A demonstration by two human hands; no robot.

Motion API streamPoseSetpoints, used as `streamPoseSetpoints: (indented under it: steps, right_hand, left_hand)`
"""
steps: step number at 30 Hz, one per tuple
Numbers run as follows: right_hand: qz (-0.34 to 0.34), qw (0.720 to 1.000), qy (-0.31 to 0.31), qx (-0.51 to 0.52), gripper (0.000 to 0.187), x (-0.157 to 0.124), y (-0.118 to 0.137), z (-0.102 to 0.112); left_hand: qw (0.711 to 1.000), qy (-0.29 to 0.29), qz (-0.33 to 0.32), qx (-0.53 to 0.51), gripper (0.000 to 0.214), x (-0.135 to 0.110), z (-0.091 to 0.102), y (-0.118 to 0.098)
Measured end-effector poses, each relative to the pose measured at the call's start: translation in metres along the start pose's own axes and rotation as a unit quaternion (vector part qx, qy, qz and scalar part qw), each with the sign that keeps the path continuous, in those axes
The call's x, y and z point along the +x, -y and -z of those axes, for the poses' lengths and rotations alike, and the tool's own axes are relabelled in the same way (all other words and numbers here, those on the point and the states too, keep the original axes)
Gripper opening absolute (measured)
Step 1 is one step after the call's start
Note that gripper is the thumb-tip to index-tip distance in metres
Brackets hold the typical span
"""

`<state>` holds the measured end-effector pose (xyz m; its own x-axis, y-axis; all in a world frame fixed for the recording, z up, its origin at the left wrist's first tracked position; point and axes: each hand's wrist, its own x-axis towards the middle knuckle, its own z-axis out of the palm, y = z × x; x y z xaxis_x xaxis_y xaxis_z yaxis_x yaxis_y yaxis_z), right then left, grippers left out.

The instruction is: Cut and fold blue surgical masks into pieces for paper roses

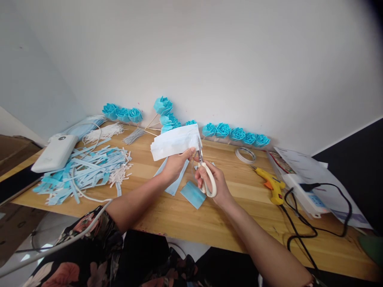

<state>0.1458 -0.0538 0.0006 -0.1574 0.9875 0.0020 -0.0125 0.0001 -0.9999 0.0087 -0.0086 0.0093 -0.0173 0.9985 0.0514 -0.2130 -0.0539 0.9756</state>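
Observation:
My left hand [176, 164] pinches a pale blue-white stack of fabric sheets [175, 141] near its lower right side, held up above the table. In my right hand [214, 181] is a pair of scissors [211, 183] with cream handles, blades pointing up at the right edge of the sheets. Whether the blades have cut into the edge I cannot tell. Below the hands, a darker blue fabric piece [193, 194] lies on the table. Pale blue strips [176, 185] lie partly under my left hand.
Blue fabric flowers [223, 130] line the wall. Cut strips [86, 171] heap at the left beside a white power bank [55, 153] and cable. At the right lie a tape roll [245, 155], a yellow glue gun [272, 185] and a power strip [308, 197] with black cords.

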Motion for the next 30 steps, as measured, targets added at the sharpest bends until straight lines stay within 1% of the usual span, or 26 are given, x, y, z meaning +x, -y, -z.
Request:
streamPoseSetpoints:
  steps: [3,7,9,14,18,24,30]
  right_hand:
    - [0.003,1.0,0.002,-0.009,0.053,-0.0001,0.0002,0.0003]
    - [-0.002,1.0,0.0,-0.017,0.055,-0.0008,0.0027,-0.0001]
    - [-0.007,1.0,0.003,-0.012,0.055,-0.0012,0.0047,-0.0001]
    - [0.008,1.0,0.02,-0.011,0.056,-0.0016,0.0081,0.0013]
    - [0.009,1.0,0.021,-0.017,0.057,-0.0011,0.0073,0.0032]
    - [0.014,1.0,0.017,-0.009,0.058,-0.0005,0.0065,0.0048]
    - [0.012,1.0,0.023,-0.017,0.057,-0.0007,0.007,0.0045]
  left_hand:
    - [1.0,0.003,0.001,0.001,0.041,0.0012,0.0004,0.0009]
    - [0.999,0.01,-0.04,-0.016,0.039,0.0047,0.0026,0.0035]
    - [0.998,0.01,-0.049,-0.023,0.038,0.0062,0.0042,0.0047]
    - [1.0,0.015,-0.024,-0.008,0.039,0.0048,0.0052,0.0044]
    - [0.999,0.024,-0.03,0.012,0.04,0.0014,0.004,0.0023]
    - [0.999,0.002,-0.032,0.026,0.044,0.0026,0.0059,-0.0003]
    - [0.999,0.016,-0.029,0.018,0.044,0.0028,0.0053,-0.0014]
